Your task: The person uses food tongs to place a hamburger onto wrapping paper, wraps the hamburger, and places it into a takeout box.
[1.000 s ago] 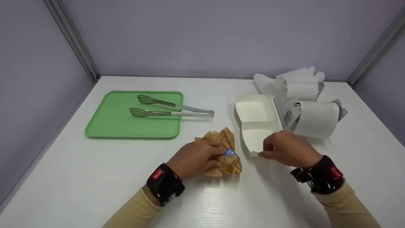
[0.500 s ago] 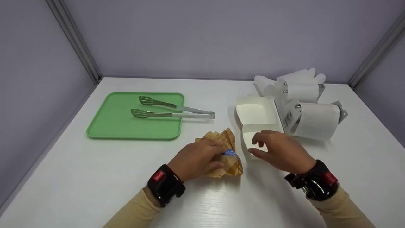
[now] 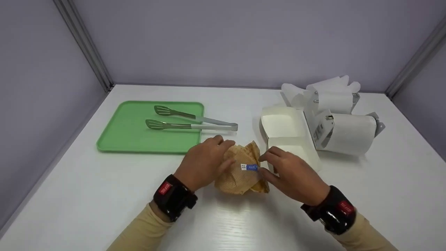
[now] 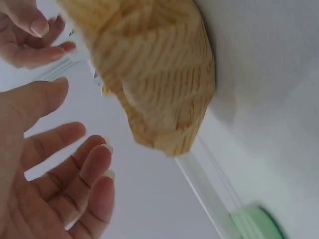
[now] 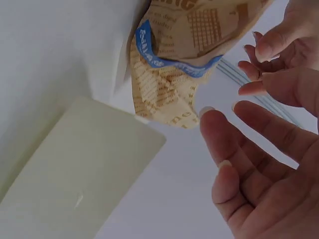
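Observation:
A rounded parcel in brown printed wrapping paper [image 3: 231, 181] sits on the white table, its crumpled end toward the right. A blue and white sticker [image 3: 248, 167] lies across it. My left hand [image 3: 205, 164] hovers at the parcel's left side, fingers loosely bent; in the left wrist view they are apart from the paper. My right hand [image 3: 296, 176] is at the crumpled end, thumb and forefinger tips close by the sticker's end. Its fingers are relaxed and hold nothing in the right wrist view. Behind that hand lies an unfolded white carton [image 3: 283, 123].
A green tray [image 3: 122, 139] lies at the left. Tongs [image 3: 212, 127] with slotted heads rest partly on it, handles over the table. White rolls [image 3: 352, 134] in metal-sided holders stand at the back right, right beside the carton.
My left hand has lifted off the parcel and drawn back left, uncovering more of the paper and sticker. My right hand has moved left from the carton's front edge to the parcel.

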`<state>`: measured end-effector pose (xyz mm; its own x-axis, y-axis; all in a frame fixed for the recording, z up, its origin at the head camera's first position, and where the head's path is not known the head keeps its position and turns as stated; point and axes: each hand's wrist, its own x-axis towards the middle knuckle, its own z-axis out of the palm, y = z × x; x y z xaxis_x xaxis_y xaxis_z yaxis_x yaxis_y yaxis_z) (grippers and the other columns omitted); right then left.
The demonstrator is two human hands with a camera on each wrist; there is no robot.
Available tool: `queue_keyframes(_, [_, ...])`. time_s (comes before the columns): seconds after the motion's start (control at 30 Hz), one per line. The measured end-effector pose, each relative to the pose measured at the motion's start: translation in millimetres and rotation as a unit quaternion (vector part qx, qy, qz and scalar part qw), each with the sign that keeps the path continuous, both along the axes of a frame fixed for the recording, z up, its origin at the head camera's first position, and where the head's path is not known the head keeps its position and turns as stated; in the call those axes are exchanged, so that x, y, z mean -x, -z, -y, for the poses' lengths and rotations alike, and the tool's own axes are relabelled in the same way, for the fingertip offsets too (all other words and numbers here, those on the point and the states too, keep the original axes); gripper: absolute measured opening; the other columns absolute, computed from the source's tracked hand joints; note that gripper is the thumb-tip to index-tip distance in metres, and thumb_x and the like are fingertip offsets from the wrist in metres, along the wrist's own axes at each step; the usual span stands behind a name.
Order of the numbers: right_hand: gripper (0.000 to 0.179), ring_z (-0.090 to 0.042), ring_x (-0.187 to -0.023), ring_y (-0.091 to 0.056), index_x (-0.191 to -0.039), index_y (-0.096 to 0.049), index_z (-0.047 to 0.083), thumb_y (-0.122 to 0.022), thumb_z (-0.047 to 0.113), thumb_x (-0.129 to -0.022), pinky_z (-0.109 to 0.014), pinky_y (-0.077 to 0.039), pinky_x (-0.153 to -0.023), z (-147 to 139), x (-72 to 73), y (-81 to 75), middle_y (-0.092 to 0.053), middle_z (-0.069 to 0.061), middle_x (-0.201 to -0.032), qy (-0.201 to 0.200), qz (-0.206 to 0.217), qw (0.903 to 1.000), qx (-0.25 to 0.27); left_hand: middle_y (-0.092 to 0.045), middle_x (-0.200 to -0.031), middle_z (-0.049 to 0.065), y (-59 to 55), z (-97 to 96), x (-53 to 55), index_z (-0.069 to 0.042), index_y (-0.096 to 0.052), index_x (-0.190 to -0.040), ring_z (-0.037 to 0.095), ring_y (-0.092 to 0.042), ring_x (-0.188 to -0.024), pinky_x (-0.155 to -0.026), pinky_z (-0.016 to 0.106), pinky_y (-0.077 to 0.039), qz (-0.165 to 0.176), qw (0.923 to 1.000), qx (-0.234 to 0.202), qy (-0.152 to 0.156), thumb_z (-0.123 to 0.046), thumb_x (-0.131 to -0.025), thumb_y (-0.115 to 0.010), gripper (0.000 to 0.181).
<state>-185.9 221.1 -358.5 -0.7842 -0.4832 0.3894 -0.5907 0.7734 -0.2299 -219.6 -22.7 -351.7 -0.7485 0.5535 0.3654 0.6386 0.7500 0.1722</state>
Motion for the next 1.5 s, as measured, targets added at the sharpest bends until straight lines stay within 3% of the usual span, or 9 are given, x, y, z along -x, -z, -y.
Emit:
queue_keyframes(0.13, [0.021,-0.017,-0.081,-0.068,-0.111,-0.07,0.004,-0.071,0.018,-0.095,-0.031,-0.057,-0.07,12,-4.9,4.9,-0.07,-0.007,-0.105,0.047,0.042,0.9975,0.031,-0.07,-0.108,0.011,-1.8,3.3,0.9,-0.009,-0.065,-0.132,0.022,-0.07,-0.087,-0.069,0.038,-0.059,0.043,0.998,0.007,-0.045,-0.036,-0.098,-0.067,0.044])
queue_keyframes(0.3, [0.033,-0.029,-0.098,-0.072,-0.123,-0.064,0.002,-0.067,0.024,-0.098,-0.044,-0.06,-0.079,20,-6.6,13.6,-0.069,-0.015,-0.114,0.082,0.085,0.9926,0.029,-0.071,-0.104,0.014,1.9,3.7,0.9,-0.006,-0.06,-0.135,0.026,-0.07,-0.087,-0.071,0.043,-0.059,0.091,0.9933,0.024,-0.068,-0.045,-0.098,-0.063,0.055])
queue_keyframes(0.47, [0.035,-0.022,-0.091,-0.067,-0.128,-0.059,0.006,-0.062,0.03,-0.101,-0.038,-0.057,-0.074,22,-3.2,20.6,-0.065,-0.012,-0.115,0.082,0.135,0.9871,0.023,-0.071,-0.096,0.015,5.9,1.7,0.8,-0.005,-0.054,-0.139,0.028,-0.069,-0.085,-0.07,0.044,-0.058,0.133,0.9883,0.033,-0.068,-0.053,-0.099,-0.058,0.063])
queue_keyframes(0.73, [0.044,-0.015,-0.089,-0.06,-0.138,-0.056,0.008,-0.061,0.032,-0.102,-0.03,-0.052,-0.074,21,2.6,25.9,-0.065,-0.007,-0.111,0.076,0.205,0.9741,0.059,-0.066,-0.082,0.009,8.6,-0.9,0.4,-0.006,-0.057,-0.125,0.023,-0.064,-0.073,-0.062,0.039,-0.053,0.166,0.9845,0.027,-0.049,-0.051,-0.098,-0.06,0.052])
queue_keyframes(0.87, [0.035,-0.012,-0.084,-0.058,-0.127,-0.061,0.01,-0.065,0.032,-0.1,-0.027,-0.051,-0.068,19,5.2,28.7,-0.064,-0.003,-0.101,0.062,0.213,0.9705,0.094,-0.062,-0.079,0.005,10.6,-0.8,1.7,-0.006,-0.058,-0.111,0.02,-0.061,-0.071,-0.061,0.037,-0.051,0.181,0.9824,0.019,-0.043,-0.049,-0.098,-0.062,0.045])
queue_keyframes(1.07, [0.023,-0.01,-0.073,-0.063,-0.111,-0.059,0.015,-0.066,0.033,-0.099,-0.025,-0.054,-0.058,18,7.1,32.2,-0.063,-0.003,-0.096,0.025,0.26,0.9525,0.157,-0.058,-0.082,0.005,10.6,-1.7,2.2,-0.005,-0.057,-0.107,0.019,-0.056,-0.072,-0.061,0.035,-0.047,0.21,0.9771,0.004,-0.037,-0.043,-0.098,-0.064,0.04])
queue_keyframes(1.33, [0.029,-0.011,-0.056,-0.064,-0.114,-0.057,0.009,-0.067,0.032,-0.098,-0.025,-0.053,-0.048,17,8.7,33.6,-0.064,-0.011,-0.099,-0.006,0.317,0.9182,0.237,-0.059,-0.09,0.009,7.8,-2.5,-0.3,-0.003,-0.057,-0.108,0.021,-0.056,-0.076,-0.065,0.037,-0.049,0.225,0.9737,-0.01,-0.033,-0.038,-0.099,-0.064,0.037])
queue_keyframes(1.5, [0.037,-0.012,-0.057,-0.065,-0.122,-0.057,0.006,-0.069,0.03,-0.097,-0.023,-0.052,-0.048,17,6.9,33.4,-0.063,-0.017,-0.112,0.0,0.324,0.9098,0.26,-0.059,-0.091,0.009,6.7,-2.9,-0.7,-0.003,-0.057,-0.109,0.021,-0.056,-0.077,-0.065,0.037,-0.048,0.23,0.9725,-0.009,-0.036,-0.037,-0.099,-0.064,0.036])
